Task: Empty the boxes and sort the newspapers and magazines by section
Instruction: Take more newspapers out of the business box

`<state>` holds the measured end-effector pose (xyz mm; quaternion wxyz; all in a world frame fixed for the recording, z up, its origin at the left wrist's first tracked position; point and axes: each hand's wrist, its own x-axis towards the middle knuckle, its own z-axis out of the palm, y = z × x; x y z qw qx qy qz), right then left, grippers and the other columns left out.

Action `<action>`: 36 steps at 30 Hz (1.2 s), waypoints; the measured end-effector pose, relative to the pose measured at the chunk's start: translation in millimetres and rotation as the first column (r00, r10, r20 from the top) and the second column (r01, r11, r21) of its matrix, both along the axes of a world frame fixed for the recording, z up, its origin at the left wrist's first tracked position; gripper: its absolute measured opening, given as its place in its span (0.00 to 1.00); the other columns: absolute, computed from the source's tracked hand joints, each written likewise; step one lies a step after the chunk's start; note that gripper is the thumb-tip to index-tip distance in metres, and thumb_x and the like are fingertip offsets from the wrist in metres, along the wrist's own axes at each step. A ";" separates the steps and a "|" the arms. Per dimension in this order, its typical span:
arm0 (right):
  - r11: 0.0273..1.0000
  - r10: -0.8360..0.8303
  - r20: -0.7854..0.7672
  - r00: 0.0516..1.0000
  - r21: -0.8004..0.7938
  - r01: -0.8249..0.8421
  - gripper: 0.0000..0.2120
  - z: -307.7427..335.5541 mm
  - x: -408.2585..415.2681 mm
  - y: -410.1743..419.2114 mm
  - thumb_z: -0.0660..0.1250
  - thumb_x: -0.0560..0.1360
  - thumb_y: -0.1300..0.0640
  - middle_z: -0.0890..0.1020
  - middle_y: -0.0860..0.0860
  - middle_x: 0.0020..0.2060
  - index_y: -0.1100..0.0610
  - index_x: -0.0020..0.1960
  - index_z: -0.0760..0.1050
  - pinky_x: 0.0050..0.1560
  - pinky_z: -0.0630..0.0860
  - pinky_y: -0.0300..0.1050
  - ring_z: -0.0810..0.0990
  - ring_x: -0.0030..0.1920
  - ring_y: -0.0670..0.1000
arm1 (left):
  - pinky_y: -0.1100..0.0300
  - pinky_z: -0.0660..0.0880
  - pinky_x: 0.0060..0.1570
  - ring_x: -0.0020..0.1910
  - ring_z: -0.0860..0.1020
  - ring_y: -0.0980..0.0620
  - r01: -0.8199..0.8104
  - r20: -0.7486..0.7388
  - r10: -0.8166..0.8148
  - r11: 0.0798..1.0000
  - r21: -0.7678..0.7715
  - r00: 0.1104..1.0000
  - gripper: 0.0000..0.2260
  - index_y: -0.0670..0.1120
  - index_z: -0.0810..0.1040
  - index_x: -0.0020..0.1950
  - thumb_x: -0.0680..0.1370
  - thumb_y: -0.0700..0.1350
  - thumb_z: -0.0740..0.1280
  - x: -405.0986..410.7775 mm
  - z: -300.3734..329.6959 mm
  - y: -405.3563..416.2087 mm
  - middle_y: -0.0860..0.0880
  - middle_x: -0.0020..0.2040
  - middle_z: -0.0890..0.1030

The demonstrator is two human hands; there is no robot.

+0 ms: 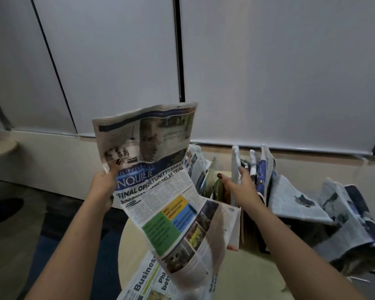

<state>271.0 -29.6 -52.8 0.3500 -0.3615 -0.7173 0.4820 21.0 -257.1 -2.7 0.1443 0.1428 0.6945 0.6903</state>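
My left hand (pixel 104 187) grips the left edge of an Inquirer front section (pixel 160 180), held up in the air above the table with its lower half hanging down. My right hand (pixel 239 185) reaches forward with fingers spread and straight, over upright newspapers and magazines (pixel 256 169) standing in a box whose walls are mostly hidden. It holds nothing. A Business section (pixel 147 276) lies flat on the pale round table (pixel 258 273) near me.
More folded newspapers (pixel 294 200) and a crumpled stack (pixel 351 224) slump at the right of the table. White wall panels stand behind. Dark blue floor lies at the left, with another pale table edge (pixel 2 148) at far left.
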 end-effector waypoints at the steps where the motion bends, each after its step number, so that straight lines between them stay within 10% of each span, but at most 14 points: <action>1: 1.000 0.019 -0.003 1.000 -0.012 -0.019 0.43 0.2 -3.4 -1.2 0.69 0.71 0.39 0.60 0.52 0.76 0.54 0.77 0.52 0.69 0.64 0.52 0.63 0.74 0.55 | 0.53 0.76 0.33 0.32 0.79 0.44 0.013 0.027 -0.013 1.000 -0.010 1.000 0.15 0.43 0.74 0.45 0.81 0.54 0.62 -0.9 0.7 -2.1 0.42 0.37 0.81; 7: 0.991 0.086 0.001 0.996 -0.101 -0.085 0.38 -0.4 -27.6 -14.7 0.68 0.72 0.39 0.70 0.51 0.68 0.56 0.73 0.58 0.58 0.72 0.50 0.71 0.66 0.56 | 0.57 0.76 0.27 0.28 0.82 0.47 0.165 0.054 -0.156 0.936 -0.312 0.986 0.19 0.39 0.75 0.51 0.78 0.56 0.65 2.0 -8.4 -3.3 0.42 0.35 0.84; 13: 0.995 -0.085 -0.026 0.996 -0.057 0.084 0.03 -14.7 -19.9 -7.8 0.63 0.79 0.56 0.83 0.56 0.48 0.54 0.52 0.74 0.50 0.80 0.56 0.82 0.46 0.56 | 0.53 0.79 0.33 0.35 0.84 0.44 0.200 0.090 -0.182 0.942 -0.269 0.979 0.17 0.41 0.76 0.53 0.78 0.55 0.65 8.5 -29.6 2.8 0.42 0.41 0.85; 32: 0.978 -0.168 -0.205 0.964 -0.158 0.137 0.09 -13.9 6.3 21.2 0.61 0.81 0.51 0.84 0.55 0.46 0.55 0.51 0.77 0.50 0.80 0.58 0.83 0.46 0.56 | 0.50 0.80 0.42 0.36 0.84 0.46 0.175 0.010 -0.177 0.963 -0.202 0.984 0.13 0.45 0.78 0.49 0.80 0.54 0.62 19.3 -44.0 42.6 0.45 0.38 0.85; 36: 0.981 -0.195 -0.257 0.947 -0.071 0.183 0.10 -1.7 2.9 17.2 0.60 0.81 0.51 0.82 0.50 0.37 0.57 0.50 0.76 0.37 0.78 0.49 0.81 0.37 0.49 | 0.57 0.77 0.32 0.36 0.83 0.47 0.063 -0.119 -0.080 0.988 -0.140 0.990 0.14 0.45 0.78 0.47 0.81 0.54 0.61 27.9 -32.0 46.0 0.48 0.36 0.83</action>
